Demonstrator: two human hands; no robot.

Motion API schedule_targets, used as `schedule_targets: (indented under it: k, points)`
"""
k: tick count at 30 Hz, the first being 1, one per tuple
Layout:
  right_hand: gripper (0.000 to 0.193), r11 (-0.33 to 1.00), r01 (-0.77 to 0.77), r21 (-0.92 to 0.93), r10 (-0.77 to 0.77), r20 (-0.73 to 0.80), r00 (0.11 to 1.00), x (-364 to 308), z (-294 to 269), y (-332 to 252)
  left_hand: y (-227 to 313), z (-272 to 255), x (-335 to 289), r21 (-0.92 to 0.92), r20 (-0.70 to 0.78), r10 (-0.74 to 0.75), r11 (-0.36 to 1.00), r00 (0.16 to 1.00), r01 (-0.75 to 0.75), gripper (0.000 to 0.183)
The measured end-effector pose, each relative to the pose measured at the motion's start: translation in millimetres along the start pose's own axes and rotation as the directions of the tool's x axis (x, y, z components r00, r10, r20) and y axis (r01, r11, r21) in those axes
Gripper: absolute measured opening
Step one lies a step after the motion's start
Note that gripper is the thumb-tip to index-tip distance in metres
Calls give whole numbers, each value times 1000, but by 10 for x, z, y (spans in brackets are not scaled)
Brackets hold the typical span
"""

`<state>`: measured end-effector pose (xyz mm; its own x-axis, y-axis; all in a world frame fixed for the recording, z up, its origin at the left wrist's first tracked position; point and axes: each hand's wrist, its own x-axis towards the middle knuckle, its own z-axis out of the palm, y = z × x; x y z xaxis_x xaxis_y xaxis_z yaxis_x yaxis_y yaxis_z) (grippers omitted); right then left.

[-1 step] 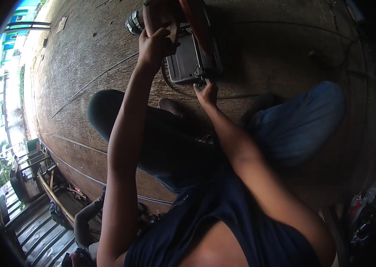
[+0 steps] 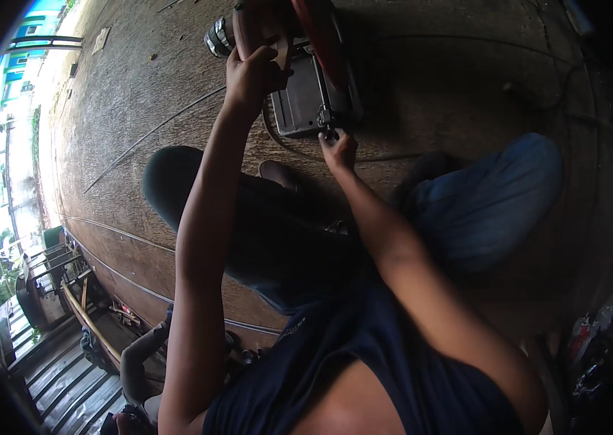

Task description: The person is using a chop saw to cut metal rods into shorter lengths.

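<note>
A grey metal machine housing [image 2: 310,94] with a red part [image 2: 321,36] above it and a ribbed chrome cylinder [image 2: 216,36] at its left lies on the concrete floor in front of me. My left hand [image 2: 252,72] is closed around a brownish part at the machine's upper left edge. My right hand [image 2: 339,151] reaches to the housing's lower edge, its fingertips pinched on a small dark fitting [image 2: 329,133]. A black hose [image 2: 277,139] curves under the housing. I am squatting, with both knees below my arms.
My left knee in dark trousers [image 2: 176,181] and right knee in blue jeans [image 2: 495,203] flank a foot [image 2: 277,174]. Thin cables [image 2: 147,138] run across the rough floor. A railing and steps [image 2: 53,290] lie lower left, with another person [image 2: 140,362] nearby.
</note>
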<state>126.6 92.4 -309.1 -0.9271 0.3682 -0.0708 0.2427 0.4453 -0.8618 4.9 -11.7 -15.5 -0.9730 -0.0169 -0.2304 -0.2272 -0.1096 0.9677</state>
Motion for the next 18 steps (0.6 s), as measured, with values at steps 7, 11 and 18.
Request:
schedule_targets:
  k: [7, 11, 18]
  points:
    - [29, 203, -731, 652, 755, 371, 540, 307, 389, 509, -7, -2, 1, 16, 0, -11, 1000, 1000, 11, 40]
    - [44, 839, -523, 152, 541, -124, 832, 79, 360, 266, -4, -28, 10, 10, 34, 4, 1000, 999, -4, 37]
    - [42, 997, 72, -15, -73, -74, 995, 14, -57, -69, -6, -5, -5, 14, 10, 17, 1000, 1000, -17, 21]
